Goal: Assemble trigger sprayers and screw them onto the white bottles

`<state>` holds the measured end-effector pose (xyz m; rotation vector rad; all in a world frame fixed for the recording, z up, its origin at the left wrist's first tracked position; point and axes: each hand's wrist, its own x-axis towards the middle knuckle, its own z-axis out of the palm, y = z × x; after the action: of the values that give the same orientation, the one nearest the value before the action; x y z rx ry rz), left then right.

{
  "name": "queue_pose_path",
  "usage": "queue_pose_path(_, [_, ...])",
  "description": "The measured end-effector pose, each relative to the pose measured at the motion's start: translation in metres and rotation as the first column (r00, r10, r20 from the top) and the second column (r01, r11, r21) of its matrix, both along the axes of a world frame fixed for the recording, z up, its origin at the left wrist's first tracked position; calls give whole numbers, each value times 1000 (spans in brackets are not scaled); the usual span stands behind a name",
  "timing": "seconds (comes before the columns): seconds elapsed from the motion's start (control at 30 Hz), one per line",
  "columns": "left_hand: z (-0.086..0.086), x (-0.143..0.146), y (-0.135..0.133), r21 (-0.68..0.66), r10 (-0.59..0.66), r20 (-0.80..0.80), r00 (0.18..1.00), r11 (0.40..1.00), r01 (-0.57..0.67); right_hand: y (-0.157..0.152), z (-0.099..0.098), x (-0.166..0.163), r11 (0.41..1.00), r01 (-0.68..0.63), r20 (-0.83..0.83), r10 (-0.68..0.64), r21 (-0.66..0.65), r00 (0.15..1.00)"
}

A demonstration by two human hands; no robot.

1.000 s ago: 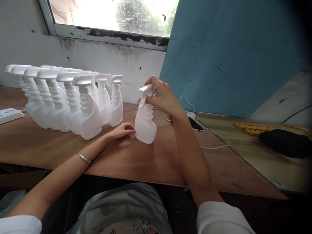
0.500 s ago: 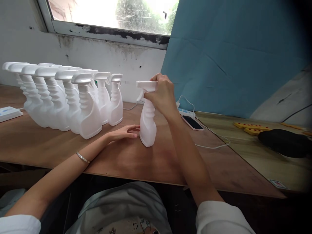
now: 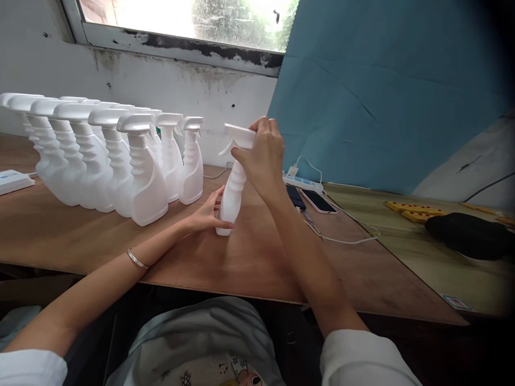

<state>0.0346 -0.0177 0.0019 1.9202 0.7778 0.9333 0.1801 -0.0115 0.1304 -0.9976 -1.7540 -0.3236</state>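
Note:
A white spray bottle (image 3: 231, 198) stands on the brown wooden table (image 3: 249, 262), a little to the right of a row of like bottles. My right hand (image 3: 261, 155) is closed over its white trigger head (image 3: 238, 134) from the right. My left hand (image 3: 209, 214) wraps its fingers round the bottle's base from the left, with a thin bracelet on that wrist.
Several white spray bottles (image 3: 120, 161) stand in rows at the left, by the white wall. Two phones (image 3: 317, 201) and a white power strip (image 3: 301, 182) with cables lie behind the bottle. A black object (image 3: 470, 236) and yellow pieces (image 3: 414, 212) lie on the lighter table at right.
The bottle has turned and shifted a little to the left, its nozzle swinging round to point left. My left hand went from resting beside its base to gripping the base.

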Motion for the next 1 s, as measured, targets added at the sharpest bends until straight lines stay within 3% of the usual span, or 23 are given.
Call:
queue_pose_path(0.17, [-3,-2,3,-114,-80,178,981,988,102,-8,9,2,987,128,29,-126,-97,992])
queue_pose_path(0.3, [-2,-3,4,-140,-127,216,968,977,159,-15,16,7,967,213,72,-205,-137,976])
queue_pose_path(0.53, [1,-6,5,-179,-96,243,965,974,142,-3,15,28,998,-14,123,22,-68,992])
queue_pose_path(0.63, [1,-5,5,-261,-52,317,947,955,139,-10,18,27,993,17,131,-2,-114,991])
queue_pose_path(0.8, [-3,-5,8,-400,-48,431,901,885,239,-24,27,24,977,79,113,-57,-196,992])
queue_pose_path(1.0, [-6,-10,13,-480,-29,451,892,835,270,-25,30,28,974,68,73,-53,-218,996])
